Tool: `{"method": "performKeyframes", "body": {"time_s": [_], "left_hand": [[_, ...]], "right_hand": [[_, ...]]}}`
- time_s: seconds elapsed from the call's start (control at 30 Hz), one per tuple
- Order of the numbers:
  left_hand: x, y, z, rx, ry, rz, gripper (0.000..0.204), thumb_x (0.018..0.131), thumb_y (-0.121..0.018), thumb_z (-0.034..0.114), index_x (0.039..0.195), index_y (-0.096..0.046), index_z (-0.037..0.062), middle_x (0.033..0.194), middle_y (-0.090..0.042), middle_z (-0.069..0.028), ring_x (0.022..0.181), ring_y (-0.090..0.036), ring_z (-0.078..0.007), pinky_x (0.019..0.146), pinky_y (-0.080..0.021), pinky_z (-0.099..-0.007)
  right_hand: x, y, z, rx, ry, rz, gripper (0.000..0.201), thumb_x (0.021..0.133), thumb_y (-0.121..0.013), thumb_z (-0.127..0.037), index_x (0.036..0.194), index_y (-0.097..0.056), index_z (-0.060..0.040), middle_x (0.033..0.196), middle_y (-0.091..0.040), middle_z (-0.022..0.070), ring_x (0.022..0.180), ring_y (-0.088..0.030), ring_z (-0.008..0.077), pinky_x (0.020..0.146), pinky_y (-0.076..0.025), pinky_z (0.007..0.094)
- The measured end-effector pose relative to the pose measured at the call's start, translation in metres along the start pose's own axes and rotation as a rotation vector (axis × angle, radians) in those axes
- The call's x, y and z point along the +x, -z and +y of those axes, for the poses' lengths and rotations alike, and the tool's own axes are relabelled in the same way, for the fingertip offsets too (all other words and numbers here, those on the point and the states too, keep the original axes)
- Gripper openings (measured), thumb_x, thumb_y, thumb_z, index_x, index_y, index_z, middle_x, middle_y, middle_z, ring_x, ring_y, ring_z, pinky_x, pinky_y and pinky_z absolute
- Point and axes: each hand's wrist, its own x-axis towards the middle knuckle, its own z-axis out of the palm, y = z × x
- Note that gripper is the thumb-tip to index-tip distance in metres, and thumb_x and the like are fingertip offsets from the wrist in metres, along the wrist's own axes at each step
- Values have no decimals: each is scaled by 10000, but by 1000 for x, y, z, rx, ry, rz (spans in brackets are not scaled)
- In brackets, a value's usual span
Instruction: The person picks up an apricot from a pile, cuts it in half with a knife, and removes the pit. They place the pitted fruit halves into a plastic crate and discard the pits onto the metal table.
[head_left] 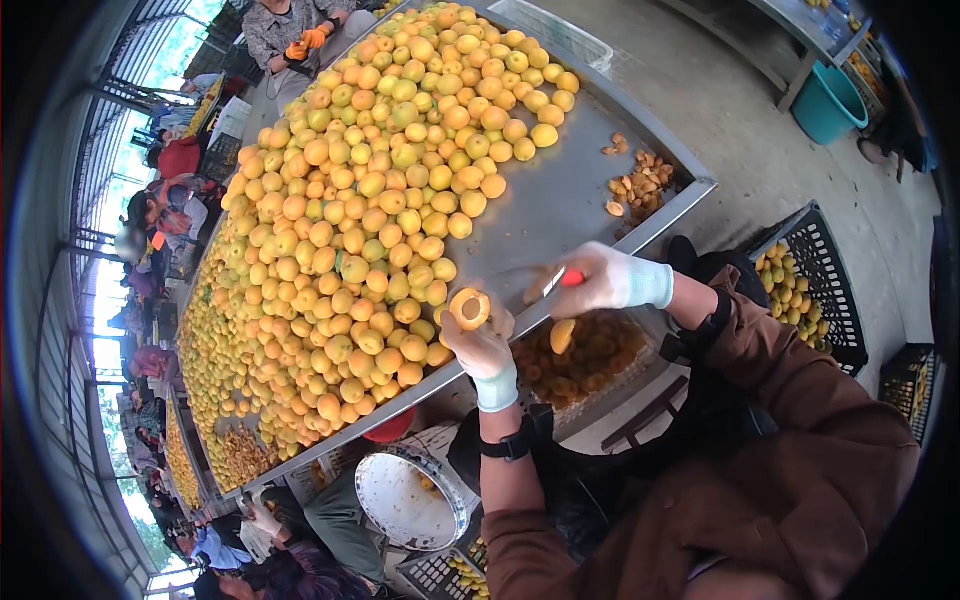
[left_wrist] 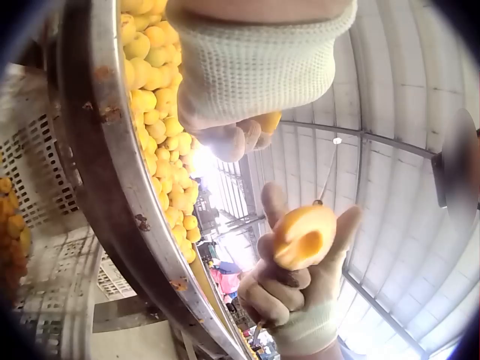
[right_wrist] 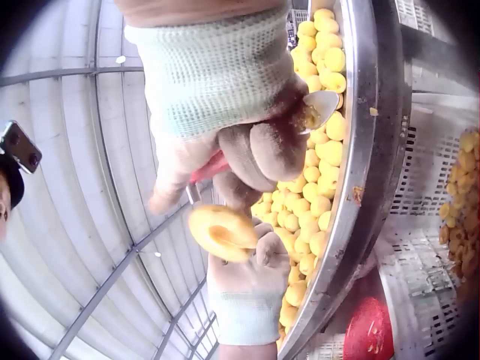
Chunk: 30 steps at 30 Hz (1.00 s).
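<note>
My left hand (head_left: 480, 345), in a pale glove, holds a halved apricot (head_left: 470, 308), its cut face turned up, at the table's near edge. To the right of it, my gloved right hand (head_left: 605, 277) grips a red-handled tool (head_left: 571, 277), blurred in the head view. A spoon-like metal end of the tool (right_wrist: 321, 109) sticks out beside the curled fingers in the right wrist view. Below the right hand, a loose apricot half (head_left: 562, 336) overlaps the crate in the head view. In the left wrist view an apricot half (left_wrist: 305, 236) with a hollow overlaps the right hand.
A big heap of apricots (head_left: 370, 200) covers much of the metal table (head_left: 545, 205). Brown scraps (head_left: 643, 185) lie at its right corner. Under the edge stands a crate of apricot halves (head_left: 580, 375), with a white bucket (head_left: 412, 500) left of it and a black crate (head_left: 822, 265) right.
</note>
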Motion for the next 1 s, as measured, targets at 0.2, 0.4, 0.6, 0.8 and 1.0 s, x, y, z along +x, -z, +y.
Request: {"method": "performKeyframes", "body": {"time_s": [0.2, 0.4, 0.6, 0.8, 1.0], "left_hand": [[5, -2, -17, 202, 48, -234, 557, 984, -284, 567, 977, -529, 68, 531, -398, 11, 412, -272, -91, 415, -185, -242], [7, -10, -27, 300, 119, -233, 554, 990, -283, 557, 917, -540, 71, 569, -442, 6, 445, -343, -92, 430, -229, -230], [10, -16, -30, 385, 81, -67, 537, 1001, -282, 519, 910, -570, 74, 725, -531, 8, 579, -458, -86, 500, -318, -202], [21, -7, -39, 757, -226, -112, 468, 1016, -314, 399, 900, -580, 32, 762, -613, -64, 632, -555, -148, 557, -429, -263], [33, 12, -45, 1058, -306, -195, 346, 1004, -338, 248, 941, -564, -6, 790, -639, -170, 710, -643, -275, 640, -496, -357]], "right_hand": [[3, 15, 19, -205, 471, 496, 271, 953, -514, -214, 901, -683, -8, 807, -704, 85, 666, -614, 173, 709, -512, 307], [-8, 3, -1, -24, 137, 560, 171, 908, -523, -95, 908, -678, -22, 808, -652, 40, 698, -620, 121, 641, -496, 253], [-7, 1, 0, -85, 251, 522, 78, 810, -672, -37, 883, -693, -53, 822, -681, 38, 629, -624, 119, 591, -503, 248], [-5, 15, 7, -579, 701, 416, 100, 773, -693, -8, 864, -702, -49, 852, -685, 76, 786, -662, 196, 711, -529, 295], [-9, 7, 7, -113, 162, 361, 140, 779, -688, -32, 906, -704, -87, 901, -693, 70, 784, -666, 204, 718, -528, 275]]}}
